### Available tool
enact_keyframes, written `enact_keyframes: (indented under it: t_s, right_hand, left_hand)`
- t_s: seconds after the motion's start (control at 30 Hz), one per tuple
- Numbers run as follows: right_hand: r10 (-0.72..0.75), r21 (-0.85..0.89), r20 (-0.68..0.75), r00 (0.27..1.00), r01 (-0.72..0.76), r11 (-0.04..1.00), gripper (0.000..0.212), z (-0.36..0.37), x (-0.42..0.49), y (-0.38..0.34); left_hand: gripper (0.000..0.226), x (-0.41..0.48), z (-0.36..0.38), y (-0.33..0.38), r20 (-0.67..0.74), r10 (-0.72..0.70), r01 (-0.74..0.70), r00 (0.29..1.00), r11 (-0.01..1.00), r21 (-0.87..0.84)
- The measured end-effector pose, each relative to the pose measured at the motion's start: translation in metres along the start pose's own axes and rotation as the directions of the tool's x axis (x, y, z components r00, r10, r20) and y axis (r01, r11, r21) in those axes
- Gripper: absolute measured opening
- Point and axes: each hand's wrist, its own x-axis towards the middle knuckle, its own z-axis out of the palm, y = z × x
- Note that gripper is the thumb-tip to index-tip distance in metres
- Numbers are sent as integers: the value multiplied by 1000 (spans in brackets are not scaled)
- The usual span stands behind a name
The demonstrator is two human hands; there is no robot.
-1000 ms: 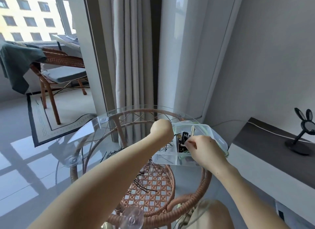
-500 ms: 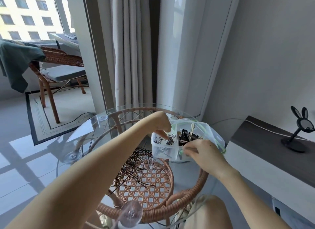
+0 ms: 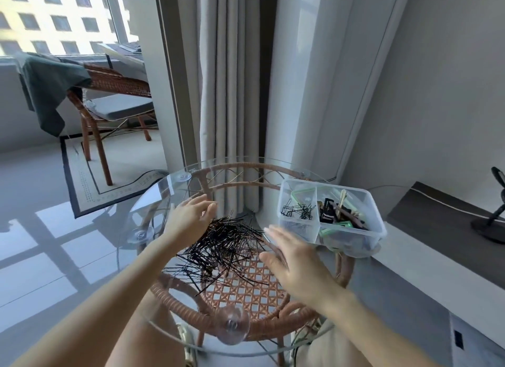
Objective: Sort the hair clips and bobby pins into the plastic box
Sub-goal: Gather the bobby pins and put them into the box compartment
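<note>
A clear plastic box (image 3: 374, 202) with compartments stands at the right of the round glass table (image 3: 153, 260). Its left compartment holds a few black bobby pins (image 3: 297, 211); its right one holds hair clips (image 3: 338, 211), black, brown and green. A big pile of black bobby pins (image 3: 226, 243) lies on the glass in the middle. My left hand (image 3: 191, 219) hovers at the pile's left edge, fingers spread and empty. Just right of the pile is my right hand (image 3: 292, 260), flat with straight fingers, holding nothing.
The glass top rests on a rattan frame (image 3: 246, 290) with suction cups (image 3: 232, 325). A low dark shelf (image 3: 448, 230) with a black stand (image 3: 492, 216) runs along the right wall. Curtains (image 3: 226, 93) hang behind; a rattan chair (image 3: 114, 101) stands far left.
Both hands have left the plastic box and come back toward me, to either side of the bobby pin pile. The box now stands alone at the right.
</note>
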Motion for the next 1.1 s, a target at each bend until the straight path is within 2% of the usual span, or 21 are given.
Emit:
enact_keyframes:
  t_s: [0.07, 0.1, 0.17, 0.27, 0.37, 0.5, 0.67, 0.77, 0.83, 0.9, 0.97, 1.03, 1.1]
  right_hand:
    - [107, -68, 142, 984, -98, 993, 70, 35, 7, 0]
    - [183, -115, 157, 970, -166, 979, 71, 47, 15, 1]
    - [302, -170, 107, 947, -282, 944, 71, 64, 37, 4]
    - [396, -225, 13, 918, -383, 896, 72, 80, 72, 7]
    - [340, -194, 47, 939, -325, 925, 65, 90, 103, 6]
    - [190, -8, 132, 973, -191, 982, 47, 96, 115, -2]
    - [99, 259, 124, 987, -128, 957, 36, 78, 77, -4]
    - [69, 302, 199, 978, -128, 945, 42, 67, 54, -6]
    - [51, 274, 282, 958, -131, 953, 60, 57, 43, -6]
    - [26, 79, 345, 938, -57, 995, 87, 47, 34, -3]
    - [40, -145, 371, 928, 15, 989, 107, 40, 28, 3]
    - [48, -259, 365, 930, 52, 964, 109, 39, 26, 5]
    - [-7, -298, 325, 946, 109, 948, 97, 43, 27, 4]
  left_hand:
    - [49, -7, 10, -21, 36, -68, 65, 997, 995, 72]
    - [52, -10, 14, -27, 56, -80, 75, 995, 993, 86]
    - [58, -15, 21, -31, 97, -78, 73, 992, 996, 51]
    - [55, -13, 30, -20, 132, -68, 69, 989, 998, -3]
    - [53, -7, 30, -9, 138, -65, 75, 988, 995, -65]
    - [49, -13, 21, -4, 160, -15, 53, 987, 970, -235]
    - [44, -41, 17, -3, 143, 61, 0, 988, 919, -395]
    - [40, -57, 14, -3, 187, 84, 22, 979, 863, -505]
    - [36, -65, 5, -2, 215, 94, 47, 972, 819, -572]
    - [46, -72, -5, -4, 235, 87, 48, 968, 855, -516]
    - [74, -79, -14, -8, 272, 78, 0, 959, 961, -278]
    - [91, -88, -18, -8, 302, 105, -105, 947, 994, -17]
    - [97, -94, -18, -6, 297, 143, -187, 944, 975, 124]
